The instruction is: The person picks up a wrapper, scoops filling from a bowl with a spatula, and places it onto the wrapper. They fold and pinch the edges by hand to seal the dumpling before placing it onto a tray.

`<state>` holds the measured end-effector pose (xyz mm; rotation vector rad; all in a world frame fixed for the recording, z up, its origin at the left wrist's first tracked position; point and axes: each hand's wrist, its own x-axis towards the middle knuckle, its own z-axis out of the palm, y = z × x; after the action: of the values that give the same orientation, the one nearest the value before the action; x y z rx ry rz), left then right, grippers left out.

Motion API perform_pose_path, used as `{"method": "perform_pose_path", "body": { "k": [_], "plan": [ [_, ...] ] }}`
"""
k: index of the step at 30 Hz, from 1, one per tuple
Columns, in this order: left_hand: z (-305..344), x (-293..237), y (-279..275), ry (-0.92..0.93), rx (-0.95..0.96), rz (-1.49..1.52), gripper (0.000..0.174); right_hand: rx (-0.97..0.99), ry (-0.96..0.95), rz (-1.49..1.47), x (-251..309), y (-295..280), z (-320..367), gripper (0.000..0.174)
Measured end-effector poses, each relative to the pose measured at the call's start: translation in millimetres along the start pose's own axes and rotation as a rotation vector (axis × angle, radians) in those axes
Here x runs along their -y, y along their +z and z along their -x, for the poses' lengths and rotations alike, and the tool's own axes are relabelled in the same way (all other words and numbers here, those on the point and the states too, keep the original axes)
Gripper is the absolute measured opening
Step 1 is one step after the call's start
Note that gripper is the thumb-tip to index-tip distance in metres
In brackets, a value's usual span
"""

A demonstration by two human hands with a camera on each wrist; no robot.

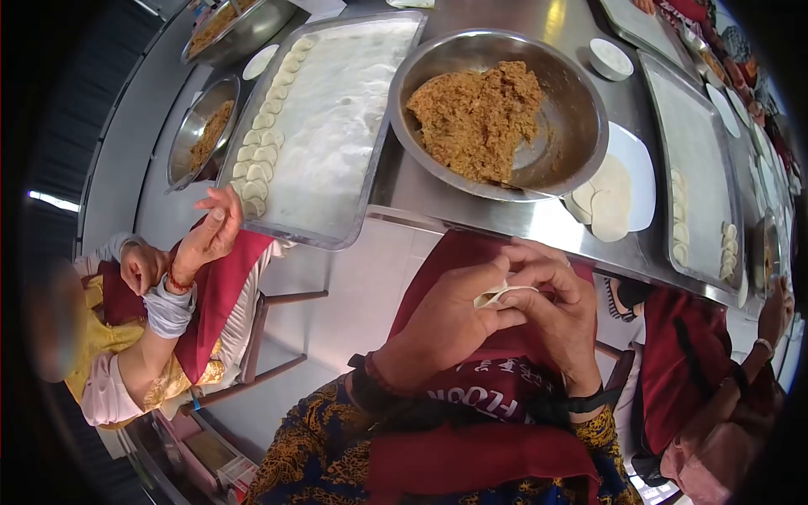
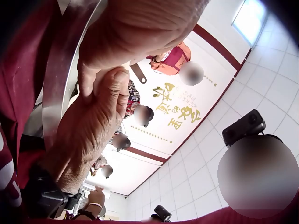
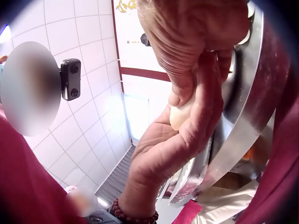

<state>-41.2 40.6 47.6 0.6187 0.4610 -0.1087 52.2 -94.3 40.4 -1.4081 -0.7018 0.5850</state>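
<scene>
A pale folded dumpling [image 1: 495, 296] is between my two hands, above my lap and near the table's front edge. My left hand [image 1: 450, 313] cradles it from the left, thumb raised along its upper side. From the right, my right hand [image 1: 560, 305] pinches its edge with thumb and fingers. In the right wrist view a smooth bulge of the dumpling [image 3: 181, 115] shows between the fingers; the rest is covered. The left wrist view has both hands pressed close together, hiding most of the dough.
A steel bowl of brown filling [image 1: 475, 118] stands ahead, beside a white plate [image 1: 644, 181] with round wrappers [image 1: 608, 198]. On the left, a floured tray [image 1: 337, 126] carries rows of dumplings [image 1: 263, 156]. People sit on both sides, one person's hand [image 1: 210, 236] near that tray.
</scene>
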Motion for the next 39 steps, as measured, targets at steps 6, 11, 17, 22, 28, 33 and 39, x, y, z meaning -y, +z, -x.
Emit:
{"method": "perform_pose_path", "body": {
  "k": [6, 11, 17, 22, 28, 33, 39],
  "plan": [
    [-1, -4, -1, 0.095, 0.104, -0.287, 0.034, -0.080, 0.123, -0.200, 5, 8, -3, 0.032],
    [-7, -12, 7, -0.071, 0.048, 0.190, 0.053, 0.019, -0.027, 0.179, 3, -1, -8, 0.022],
    [-9, -10, 5, -0.114, 0.063, 0.363, 0.055, -0.122, 0.056, -0.132, -3, 4, -4, 0.018],
    [-13, -2, -4, -0.079, 0.089, 0.463, 0.045, -0.121, 0.103, -0.091, 4, 11, -10, 0.016],
    [-12, -3, -2, -0.040, 0.094, 0.383, 0.046, -0.067, 0.037, 0.009, -8, 4, -8, 0.015],
    [-11, -1, -2, 0.018, 0.096, 0.234, 0.040, -0.030, -0.032, 0.098, -6, 5, -9, 0.013],
    [-13, 2, -10, -0.014, 0.098, 0.114, 0.041, -0.161, 0.251, -0.162, 2, 11, -7, 0.013]
  ]
}}
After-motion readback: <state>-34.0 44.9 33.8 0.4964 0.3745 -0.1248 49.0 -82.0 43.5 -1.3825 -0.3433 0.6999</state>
